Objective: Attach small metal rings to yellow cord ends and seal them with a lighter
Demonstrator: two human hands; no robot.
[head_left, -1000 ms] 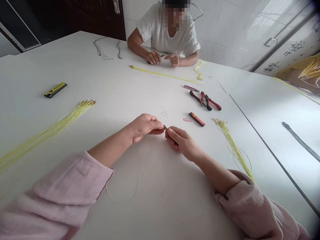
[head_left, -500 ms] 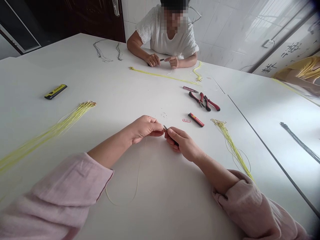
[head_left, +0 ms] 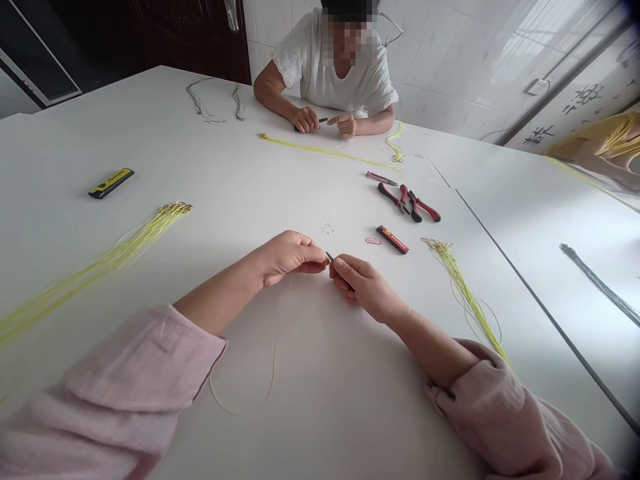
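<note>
Largest first: the smooth white counter [head_left: 320,407] lies beneath everything. Across it on my left runs a long bundle of fine yellow cords [head_left: 107,261]; on my right lies a shorter yellow cord bundle with gold-coloured ends [head_left: 467,290]. Between them, my bare left grip [head_left: 289,260] is pinched closed on a thin pale-yellow cord [head_left: 274,370], which trails in a loose loop below my wrist. My right grip [head_left: 364,283] is wrapped closed around a slim dark pointed tool [head_left: 330,257], its tip just beside my left fingertips. Whether tip and cord touch, I cannot tell. The point could, I judge, prick a finger if my right grip slipped, and a snag on the hanging loop could tug the cord free. Smallest are the dark specks [head_left: 328,230] beyond my fingers.
</note>
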